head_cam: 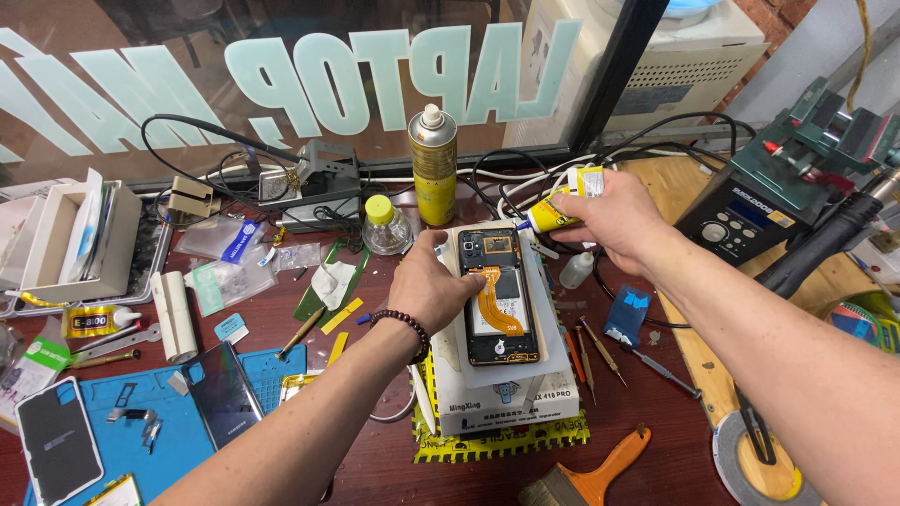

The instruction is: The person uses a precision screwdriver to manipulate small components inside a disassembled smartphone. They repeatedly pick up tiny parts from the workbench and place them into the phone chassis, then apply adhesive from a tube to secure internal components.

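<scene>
My right hand (614, 217) is clamped around a small yellow-and-white glue tube (562, 201), its nozzle aimed toward 8 o'clock. The nozzle tip sits just off the top right corner of the opened smartphone (500, 295); whether it touches the frame I cannot tell.

My left hand (433, 286) rests against the phone's left edge, thumb raised toward 12 o'clock and fingers curled onto the exposed interior. It steadies the phone and encloses nothing.

The governing relation: the phone lies at 7 o'clock from my right hand and at 3 o'clock from my left. Its long axis runs from 12 to 6 o'clock, camera end at 12. An orange flex cable (497, 300) runs down its middle. The left hand is in contact; the right hand is near only through the tube.

The phone lies on a pale slab atop a white box-shaped fixture (506, 398). A yellow spray can (433, 164) stands at 12 o'clock from the phone, screwdrivers (600, 361) lie at 4 o'clock, and an orange-handled brush (586, 476) lies at 5 o'clock. A blue work mat (178, 431) lies at 8 o'clock.

Hidden: the phone's lower left edge beneath my left palm, and the tube body inside my right fist. The brush bristles are cut off by the picture edge.
</scene>
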The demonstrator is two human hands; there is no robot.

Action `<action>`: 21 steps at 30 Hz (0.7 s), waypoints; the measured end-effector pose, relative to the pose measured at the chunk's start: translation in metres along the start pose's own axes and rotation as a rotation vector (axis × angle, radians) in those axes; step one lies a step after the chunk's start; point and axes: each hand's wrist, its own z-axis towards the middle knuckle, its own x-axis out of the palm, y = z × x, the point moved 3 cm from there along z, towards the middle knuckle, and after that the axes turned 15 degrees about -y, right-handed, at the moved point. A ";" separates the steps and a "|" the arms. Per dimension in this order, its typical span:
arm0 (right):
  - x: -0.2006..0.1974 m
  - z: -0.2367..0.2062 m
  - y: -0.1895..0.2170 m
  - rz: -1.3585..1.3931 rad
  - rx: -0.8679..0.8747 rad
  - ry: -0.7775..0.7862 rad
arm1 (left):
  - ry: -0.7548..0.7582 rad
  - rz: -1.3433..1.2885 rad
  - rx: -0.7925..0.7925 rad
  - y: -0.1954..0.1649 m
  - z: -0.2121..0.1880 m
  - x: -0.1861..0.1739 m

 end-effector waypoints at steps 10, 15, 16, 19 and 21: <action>-0.003 -0.007 -0.006 0.056 0.025 -0.019 | 0.009 0.027 -0.018 -0.002 0.000 -0.001; -0.004 -0.009 -0.007 0.081 0.001 0.000 | 0.014 0.045 -0.017 -0.001 0.001 0.001; -0.004 -0.009 -0.008 0.085 0.000 0.000 | 0.002 0.045 -0.006 -0.001 0.002 0.000; -0.005 -0.009 -0.011 0.093 -0.001 -0.007 | -0.011 0.043 0.011 -0.001 0.002 0.001; -0.006 -0.010 -0.013 0.097 0.008 -0.016 | -0.007 0.042 0.006 0.000 0.002 0.002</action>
